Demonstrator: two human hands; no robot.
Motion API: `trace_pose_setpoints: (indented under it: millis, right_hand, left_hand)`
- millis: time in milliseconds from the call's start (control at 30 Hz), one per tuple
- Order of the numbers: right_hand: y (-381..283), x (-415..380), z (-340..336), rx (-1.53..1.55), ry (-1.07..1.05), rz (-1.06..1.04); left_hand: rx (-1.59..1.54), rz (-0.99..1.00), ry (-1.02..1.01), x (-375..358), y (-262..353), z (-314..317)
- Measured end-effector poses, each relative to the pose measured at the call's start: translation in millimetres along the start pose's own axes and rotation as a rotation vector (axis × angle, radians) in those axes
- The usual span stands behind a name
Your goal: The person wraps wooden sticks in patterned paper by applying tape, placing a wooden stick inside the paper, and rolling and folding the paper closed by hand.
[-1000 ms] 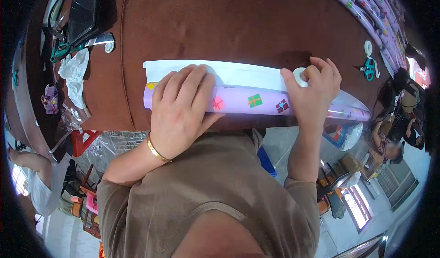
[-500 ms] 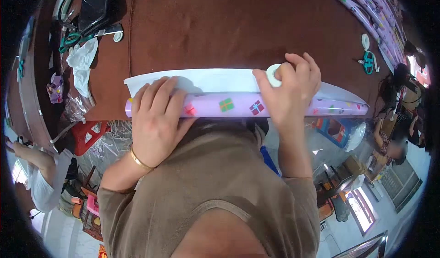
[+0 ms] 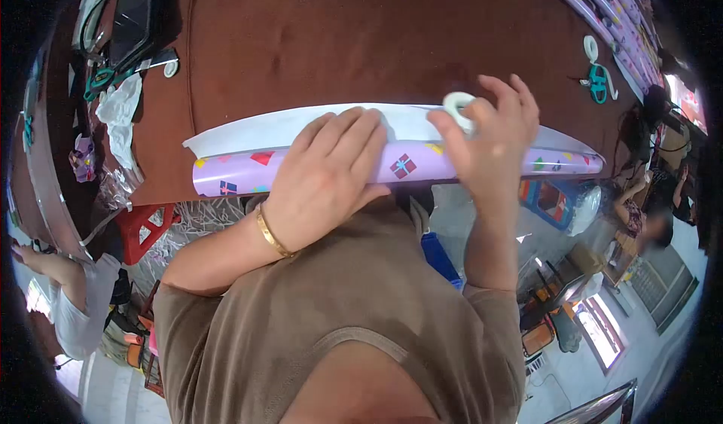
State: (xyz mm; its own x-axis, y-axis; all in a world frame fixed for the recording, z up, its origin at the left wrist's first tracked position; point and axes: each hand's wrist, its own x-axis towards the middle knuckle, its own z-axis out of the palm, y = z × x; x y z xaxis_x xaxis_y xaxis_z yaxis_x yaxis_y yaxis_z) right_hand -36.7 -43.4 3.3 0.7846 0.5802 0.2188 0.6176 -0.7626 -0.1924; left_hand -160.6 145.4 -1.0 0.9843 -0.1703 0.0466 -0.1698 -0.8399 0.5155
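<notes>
A roll of shiny lilac paper point(image 3: 403, 166) with coloured gift prints lies along the near edge of the brown table. Its loose flap point(image 3: 260, 132), white on the underside, extends beyond the roll. My left hand point(image 3: 325, 174) rests flat across the roll and flap, fingers laid out, a gold bracelet on its wrist. To the right, my right hand point(image 3: 493, 138) holds a small white tape roll point(image 3: 459, 108) between thumb and index finger, just above the flap. Its other fingers are raised.
Several rolled lilac papers point(image 3: 602, 21) lie at the back right, near teal scissors point(image 3: 597, 83) and a tape roll point(image 3: 590, 47). A black case point(image 3: 137, 13), teal-handled scissors point(image 3: 98, 83) and crumpled white paper point(image 3: 119, 115) are at left. People sit at both sides.
My left hand has slid right along the roll to its middle. The right hand has shifted slightly right with the tape roll. The lilac roll shows different prints.
</notes>
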Motion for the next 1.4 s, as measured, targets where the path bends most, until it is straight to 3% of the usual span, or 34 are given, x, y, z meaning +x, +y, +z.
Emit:
trace_pose_setpoints:
  millis: [300,1033,1100,1400]
  right_hand:
    - [56,-14,-30,-0.117,-0.008,0.153]
    - [61,-5,2,-0.142,0.013,0.202]
    - [63,-7,5,-0.13,0.047,0.184]
    - [52,-15,7,-0.129,0.108,0.162]
  left_hand:
    - [0.01,-0.018,-0.033,3,0,0]
    - [-0.016,-0.034,-0.134,35,18,-10]
    - [-0.081,0.122,-0.068,46,28,5]
    - [0.14,0.13,-0.023,49,37,33]
